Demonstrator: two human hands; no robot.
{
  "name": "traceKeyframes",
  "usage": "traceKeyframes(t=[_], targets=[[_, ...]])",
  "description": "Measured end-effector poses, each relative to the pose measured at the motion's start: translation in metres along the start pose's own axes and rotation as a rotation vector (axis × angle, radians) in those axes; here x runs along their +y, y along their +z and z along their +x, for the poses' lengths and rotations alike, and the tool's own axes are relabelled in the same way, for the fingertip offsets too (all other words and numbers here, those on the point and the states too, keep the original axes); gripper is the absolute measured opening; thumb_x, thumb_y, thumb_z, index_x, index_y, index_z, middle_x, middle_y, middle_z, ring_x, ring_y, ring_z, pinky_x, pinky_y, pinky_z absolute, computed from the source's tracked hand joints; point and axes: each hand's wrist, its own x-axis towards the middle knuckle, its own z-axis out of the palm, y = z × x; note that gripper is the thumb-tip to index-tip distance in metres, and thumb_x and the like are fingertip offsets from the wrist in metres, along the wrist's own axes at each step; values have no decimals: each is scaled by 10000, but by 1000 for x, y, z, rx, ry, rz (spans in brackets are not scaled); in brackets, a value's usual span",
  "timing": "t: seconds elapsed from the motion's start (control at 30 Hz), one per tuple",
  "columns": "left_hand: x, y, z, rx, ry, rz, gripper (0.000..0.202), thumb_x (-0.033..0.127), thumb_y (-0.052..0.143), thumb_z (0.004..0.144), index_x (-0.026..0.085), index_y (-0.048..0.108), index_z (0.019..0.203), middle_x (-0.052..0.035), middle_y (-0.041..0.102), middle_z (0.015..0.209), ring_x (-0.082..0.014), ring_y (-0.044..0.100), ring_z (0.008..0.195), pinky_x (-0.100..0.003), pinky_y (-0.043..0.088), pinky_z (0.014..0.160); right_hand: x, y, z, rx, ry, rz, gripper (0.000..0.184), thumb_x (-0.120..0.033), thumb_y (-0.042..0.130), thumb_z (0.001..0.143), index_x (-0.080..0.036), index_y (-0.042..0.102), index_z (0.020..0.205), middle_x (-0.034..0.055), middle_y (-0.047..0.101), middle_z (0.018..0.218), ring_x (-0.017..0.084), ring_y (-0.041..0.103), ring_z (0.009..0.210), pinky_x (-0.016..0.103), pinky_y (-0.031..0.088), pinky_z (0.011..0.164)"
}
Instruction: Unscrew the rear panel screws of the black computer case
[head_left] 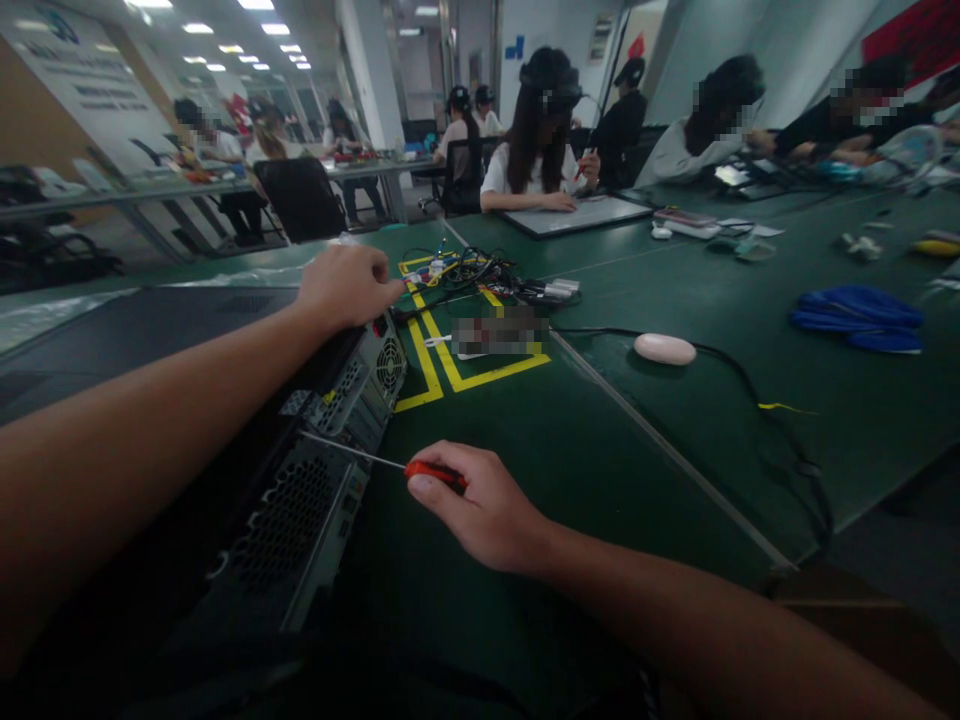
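Observation:
A black desktop computer case (225, 400) lies on its side on the green table, its rear panel with fan grille (389, 366) and vents facing right. My left hand (346, 288) rests curled over the case's top rear corner. My right hand (480, 505) grips a red-handled screwdriver (433, 472). The thin shaft of the screwdriver (345, 452) reaches left to the rear panel, its tip touching the panel near the vents.
A tangle of cables (480, 275) lies inside yellow tape markings (450, 370). A pink oval device (664, 348) with a black cord sits to the right, blue gloves (859, 315) farther right. Several people work at the table's far side and at benches behind.

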Motion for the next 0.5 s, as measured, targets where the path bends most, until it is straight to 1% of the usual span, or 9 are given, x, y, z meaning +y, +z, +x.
traceKeyframes(t=[0.1,0.2,0.27,0.3,0.37,0.43,0.5], targets=[[0,-1,0,-12,6,1,261,509,740,926,279,851,984,-179,860,1108,-441,751,1163,-535,586,974,2,2,0,-14,-16,-14,247,-410,721,1194,-216,793,1060,21,742,973,205,674,886,348,530,872],[-1,0,0,-7,4,-2,286,513,735,922,268,862,996,-195,856,1123,-447,756,1160,-553,584,985,3,4,0,-17,-39,-39,285,-398,672,1218,-216,783,1029,29,737,968,214,684,911,363,532,902],[-1,1,0,-1,6,-3,293,513,731,927,266,869,1006,-196,853,1137,-448,759,1172,-562,582,999,3,5,-1,-13,-24,-26,268,-395,660,1222,-221,786,1062,27,740,975,214,684,916,362,528,892],[-1,1,0,2,9,-3,293,512,730,929,268,871,1009,-195,852,1139,-450,760,1177,-567,582,1003,2,5,-1,-15,-4,-1,235,-401,680,1211,-224,784,1099,17,735,969,209,677,901,356,523,871],[-1,1,1,3,12,-2,291,510,735,922,271,877,1007,-192,853,1128,-456,761,1176,-577,583,1004,2,6,-2,-21,49,65,189,-418,789,1146,-235,754,1174,-18,705,930,193,644,842,338,503,812],[-1,1,1,-1,8,2,293,515,740,909,273,880,998,-190,854,1107,-458,763,1166,-576,588,999,2,6,-2,-22,89,110,304,-413,913,1042,-253,701,1189,-56,660,885,176,602,790,323,476,767],[-1,1,1,-5,4,-5,292,516,742,903,272,876,991,-188,854,1100,-457,763,1164,-569,587,996,2,6,-2,-12,89,116,356,-384,955,985,-264,662,1148,-66,639,875,172,586,783,320,461,759]])
